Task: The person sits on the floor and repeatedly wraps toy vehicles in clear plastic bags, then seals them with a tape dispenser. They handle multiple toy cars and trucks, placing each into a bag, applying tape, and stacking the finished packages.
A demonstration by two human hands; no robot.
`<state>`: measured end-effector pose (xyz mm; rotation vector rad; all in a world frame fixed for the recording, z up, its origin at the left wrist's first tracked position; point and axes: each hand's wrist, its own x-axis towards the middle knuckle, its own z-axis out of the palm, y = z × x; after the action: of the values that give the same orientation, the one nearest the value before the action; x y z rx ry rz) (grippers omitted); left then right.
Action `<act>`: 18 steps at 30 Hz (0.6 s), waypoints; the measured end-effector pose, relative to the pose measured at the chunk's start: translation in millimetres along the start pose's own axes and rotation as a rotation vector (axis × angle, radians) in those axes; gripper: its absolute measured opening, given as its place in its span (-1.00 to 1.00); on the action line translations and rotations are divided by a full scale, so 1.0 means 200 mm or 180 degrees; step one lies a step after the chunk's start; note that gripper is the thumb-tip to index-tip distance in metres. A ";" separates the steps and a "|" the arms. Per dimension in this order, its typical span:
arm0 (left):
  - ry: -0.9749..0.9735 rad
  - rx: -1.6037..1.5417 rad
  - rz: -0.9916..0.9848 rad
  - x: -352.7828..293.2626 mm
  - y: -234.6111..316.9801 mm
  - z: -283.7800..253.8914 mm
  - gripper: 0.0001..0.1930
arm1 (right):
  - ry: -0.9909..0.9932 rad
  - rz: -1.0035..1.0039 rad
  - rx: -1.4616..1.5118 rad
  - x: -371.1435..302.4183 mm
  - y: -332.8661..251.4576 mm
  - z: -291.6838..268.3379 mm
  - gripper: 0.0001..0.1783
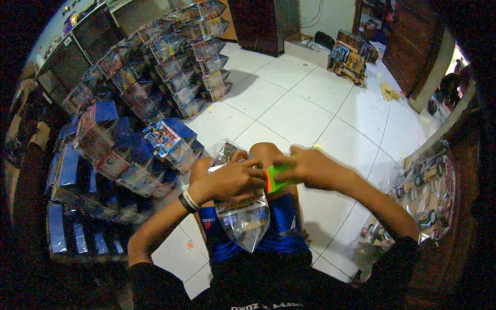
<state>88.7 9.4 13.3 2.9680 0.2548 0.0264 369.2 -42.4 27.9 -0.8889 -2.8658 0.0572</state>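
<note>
A clear plastic bag [247, 227] lies across my lap, over blue shorts. My left hand [240, 178] rests on its upper part with fingers curled round it, and a wristband circles that wrist. To its right, my right hand [310, 166] pinches a bright green piece with an orange edge [279, 178], perhaps a stack of labels; its exact kind cannot be made out. The green piece is close beside the left fingertips, above my knees. Through the lower part of the bag something brownish shows, too blurred to name.
Stacked boxes in clear wrap [170, 67] fill the left, with blue boxes [62, 222] nearer. One printed blue package [163, 137] lies on top. Bagged wooden toy vehicles [429, 191] stand at right. Farther off are a small loaded wooden rack [351, 57] and a crumpled yellowish scrap [388, 92] on white tiles.
</note>
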 end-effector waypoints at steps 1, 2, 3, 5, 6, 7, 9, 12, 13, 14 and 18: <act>-0.0041 0.0149 0.0004 0.01 -0.01 0.04 -0.64 | 0.0010 -0.0070 -0.0121 0.00 -0.09 0.04 -0.65; -0.0096 0.0288 0.0011 0.01 -0.02 0.07 -0.65 | -0.0072 -0.0254 -0.0750 -0.03 -0.22 0.09 -0.70; -0.0006 0.0023 0.0008 0.00 -0.04 0.09 -0.69 | -0.0570 -0.0444 -0.1085 -0.07 -0.31 0.13 -0.72; -0.0202 0.0125 -0.0157 -0.01 -0.07 0.11 -0.67 | -0.1140 0.0231 -0.0356 -0.18 -0.30 0.20 -0.70; -0.0005 0.0241 -0.0127 -0.01 -0.09 0.13 -0.65 | -0.1463 0.0617 0.0138 -0.26 -0.25 0.24 -0.68; -0.0042 0.0210 -0.0278 0.01 -0.11 0.16 -0.68 | -0.1410 0.1045 -0.0013 -0.33 -0.21 0.31 -0.76; 0.0154 0.0214 -0.0247 0.06 -0.16 0.20 -0.70 | -0.0484 0.1732 -0.0155 -0.46 -0.10 0.49 -0.85; 0.0122 0.0903 -0.0765 0.10 -0.32 0.17 -0.65 | 0.1170 0.3204 0.0324 -0.66 0.02 0.88 -0.58; 0.0583 0.1201 -0.0883 0.06 -0.35 0.15 -0.63 | 0.2089 0.3471 0.0839 -0.71 0.03 1.06 -0.53; 0.0850 0.1301 -0.1335 0.04 -0.37 0.12 -0.60 | 0.2756 0.3819 0.1195 -0.76 0.01 1.25 -0.51; 0.1401 -0.0924 -0.0931 -0.20 -0.16 0.10 -0.44 | 0.2881 0.5045 0.1788 -1.00 -0.14 2.03 -0.57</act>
<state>45.0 30.9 -11.4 2.5752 0.6721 0.6261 458.3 -176.2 -396.7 -1.9789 -0.7815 0.4243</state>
